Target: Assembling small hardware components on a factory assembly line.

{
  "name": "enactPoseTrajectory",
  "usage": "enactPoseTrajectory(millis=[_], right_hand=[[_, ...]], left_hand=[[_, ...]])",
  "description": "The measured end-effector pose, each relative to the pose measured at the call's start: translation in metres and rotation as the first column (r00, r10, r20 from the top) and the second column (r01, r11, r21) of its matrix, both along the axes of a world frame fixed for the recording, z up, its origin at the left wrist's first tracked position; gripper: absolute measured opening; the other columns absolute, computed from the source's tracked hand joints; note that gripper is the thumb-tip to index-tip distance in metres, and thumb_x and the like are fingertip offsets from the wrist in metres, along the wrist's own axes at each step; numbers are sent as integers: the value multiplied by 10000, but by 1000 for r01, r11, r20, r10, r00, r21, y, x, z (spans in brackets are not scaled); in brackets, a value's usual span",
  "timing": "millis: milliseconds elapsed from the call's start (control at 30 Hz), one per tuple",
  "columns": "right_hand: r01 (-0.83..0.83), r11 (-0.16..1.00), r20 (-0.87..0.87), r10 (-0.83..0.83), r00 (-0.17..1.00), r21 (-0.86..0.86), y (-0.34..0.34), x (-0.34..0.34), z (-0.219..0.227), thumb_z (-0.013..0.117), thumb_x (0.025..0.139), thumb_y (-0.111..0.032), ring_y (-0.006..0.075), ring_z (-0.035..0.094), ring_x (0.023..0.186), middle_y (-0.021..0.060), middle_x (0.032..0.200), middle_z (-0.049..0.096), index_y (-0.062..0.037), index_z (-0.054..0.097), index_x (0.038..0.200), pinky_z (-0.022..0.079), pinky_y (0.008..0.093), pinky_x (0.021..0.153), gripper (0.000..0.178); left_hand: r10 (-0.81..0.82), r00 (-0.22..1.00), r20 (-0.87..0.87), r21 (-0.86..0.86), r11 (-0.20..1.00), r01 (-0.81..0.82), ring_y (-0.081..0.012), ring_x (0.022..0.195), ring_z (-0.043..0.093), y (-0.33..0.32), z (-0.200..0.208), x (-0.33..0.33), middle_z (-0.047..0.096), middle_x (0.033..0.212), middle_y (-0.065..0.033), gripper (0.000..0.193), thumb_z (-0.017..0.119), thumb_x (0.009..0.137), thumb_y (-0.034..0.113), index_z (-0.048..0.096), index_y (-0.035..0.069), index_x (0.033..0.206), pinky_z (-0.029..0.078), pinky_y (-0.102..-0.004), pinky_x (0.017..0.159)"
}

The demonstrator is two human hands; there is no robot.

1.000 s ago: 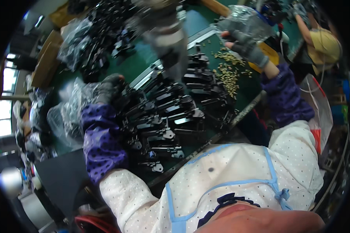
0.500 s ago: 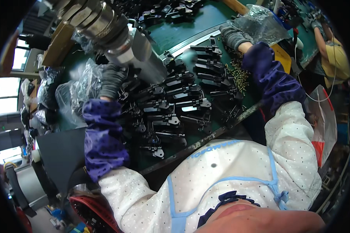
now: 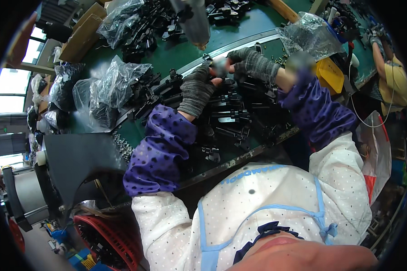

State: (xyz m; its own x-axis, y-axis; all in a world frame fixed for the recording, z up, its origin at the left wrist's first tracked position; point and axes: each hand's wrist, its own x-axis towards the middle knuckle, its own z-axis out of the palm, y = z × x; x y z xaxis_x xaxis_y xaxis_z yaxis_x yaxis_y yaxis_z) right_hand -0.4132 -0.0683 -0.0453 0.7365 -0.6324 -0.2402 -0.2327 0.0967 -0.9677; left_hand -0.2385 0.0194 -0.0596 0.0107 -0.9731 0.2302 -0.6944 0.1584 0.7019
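My left hand (image 3: 197, 91), in a grey knitted glove with bare fingertips, is closed on a black metal part (image 3: 207, 58) that shows partly above the fingers. My right hand (image 3: 257, 67), gloved alike, meets it from the right with its fingers pinched together. A blurred patch between the fingertips hides what the right hand holds, if anything. Below the hands, rows of black metal parts (image 3: 230, 115) with shiny flat faces lie on the green bench. Just beyond them a metal machine head (image 3: 193, 25) with a brass-coloured tip points down.
Small brass pins (image 3: 279, 59) lie right of my right hand, near a yellow scoop-like container (image 3: 328, 76) and a clear plastic bag (image 3: 309, 36). More plastic (image 3: 115, 88) covers parts at left. A red basket (image 3: 106, 235) stands low left. Another person (image 3: 391, 77) works far right.
My left hand has come right from the plastic and heaped parts; my right hand has moved left from the brass pins. They now meet in the middle. The machine head appears farther right and higher.
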Motion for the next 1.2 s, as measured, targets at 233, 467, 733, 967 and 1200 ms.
enactPoseTrajectory(millis=[233,467,733,967,1200], right_hand=[[-85,994,-74,81,994,-64,-6,17,3,589,760,-138,52,485,497,1,672,554,-32,565,853,407,186,441,143],[-104,994,-32,103,994,-34,-8,17,-4,584,762,-158,41,459,464,-15,654,550,-46,572,823,387,181,428,128],[-133,991,-54,132,990,-21,-3,16,-11,544,764,-87,50,427,433,-27,539,478,-71,584,770,329,202,376,44],[-111,994,-274,100,956,-23,-3,21,2,619,724,-156,105,489,490,0,587,511,-61,581,800,388,254,437,127],[90,539,105,-3,994,-838,-39,18,23,720,640,-229,165,485,909,76,1082,442,-75,273,1254,445,314,789,775]], left_hand=[[-51,995,-91,-6,999,51,-193,704,595,-1,-10,4,614,762,-80,223,673,678,165,559,52,832,459,-291,649],[-12,990,-138,75,997,23,-140,684,566,1,-5,5,604,728,-69,180,664,691,138,585,43,821,441,-272,637],[-7,1000,7,38,999,7,-199,682,592,2,-8,7,609,752,-59,246,687,657,260,582,87,797,449,-287,614],[-94,984,152,-103,989,110,-193,675,583,4,-9,7,598,733,-72,254,694,651,179,575,54,838,450,-287,614],[-18,980,196,28,1000,12,-198,683,578,-3,-5,-5,597,755,-69,246,699,635,124,559,58,826,455,-295,619]])
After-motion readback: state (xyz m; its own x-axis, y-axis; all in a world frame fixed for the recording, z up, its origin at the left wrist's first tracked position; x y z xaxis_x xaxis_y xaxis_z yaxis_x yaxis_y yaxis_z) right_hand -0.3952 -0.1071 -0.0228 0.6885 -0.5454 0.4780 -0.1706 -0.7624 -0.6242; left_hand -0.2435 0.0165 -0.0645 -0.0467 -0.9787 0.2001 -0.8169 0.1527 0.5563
